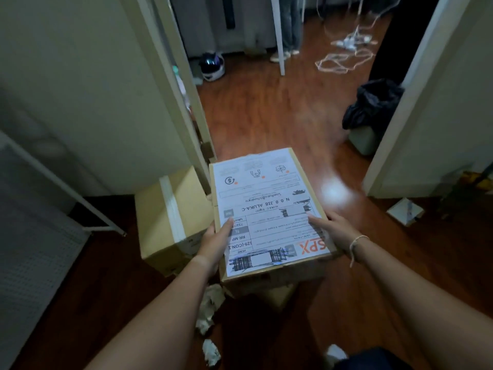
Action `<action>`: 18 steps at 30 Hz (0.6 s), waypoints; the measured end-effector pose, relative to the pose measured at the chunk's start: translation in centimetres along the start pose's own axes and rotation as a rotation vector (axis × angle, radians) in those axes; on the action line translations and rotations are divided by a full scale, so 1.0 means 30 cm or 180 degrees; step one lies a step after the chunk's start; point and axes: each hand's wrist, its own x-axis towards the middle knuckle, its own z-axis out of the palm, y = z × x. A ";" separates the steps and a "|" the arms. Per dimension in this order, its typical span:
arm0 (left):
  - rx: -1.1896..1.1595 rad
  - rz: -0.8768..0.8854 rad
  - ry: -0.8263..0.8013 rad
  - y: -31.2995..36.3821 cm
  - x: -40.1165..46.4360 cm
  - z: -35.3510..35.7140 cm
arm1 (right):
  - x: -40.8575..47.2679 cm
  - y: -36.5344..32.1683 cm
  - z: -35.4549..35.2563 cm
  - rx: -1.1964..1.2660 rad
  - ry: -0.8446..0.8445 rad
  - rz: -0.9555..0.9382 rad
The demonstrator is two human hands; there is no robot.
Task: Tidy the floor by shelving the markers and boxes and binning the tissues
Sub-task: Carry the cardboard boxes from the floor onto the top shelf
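A cardboard box [266, 209] with a large white shipping label on top is held between both hands above the wooden floor. My left hand [216, 243] grips its left side, thumb lying on the label. My right hand [333, 232] grips its right side, thumb also on top. A second, taped cardboard box [170, 217] stands on the floor just left of it. Another box [277, 295] shows partly beneath the held one. Crumpled white tissues [210, 308] lie on the floor below the box, with one more tissue [210, 352] nearer me.
A bin with a black bag [369, 113] stands right of the doorway. A white wire rack [40, 222] fills the left side. A small white box [405, 211] lies on the floor at right. Beyond the doorway are a helmet [212, 66], loose cables [344, 57] and a person's legs [288, 28].
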 end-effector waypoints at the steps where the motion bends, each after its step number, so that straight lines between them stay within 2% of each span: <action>1: -0.0014 0.0096 -0.0019 0.040 -0.029 -0.008 | -0.024 -0.048 0.003 0.0073 -0.0098 -0.0077; 7: -0.0346 0.0815 0.0021 0.367 -0.366 -0.219 | -0.312 -0.447 0.152 0.0390 -0.0779 -0.0937; 10: -0.0547 0.1258 0.0100 0.495 -0.578 -0.387 | -0.460 -0.590 0.273 0.0810 -0.1423 -0.1068; 18: -0.0948 0.2331 0.0793 0.626 -1.245 -0.895 | -0.861 -0.761 0.839 0.1015 -0.2575 -0.1299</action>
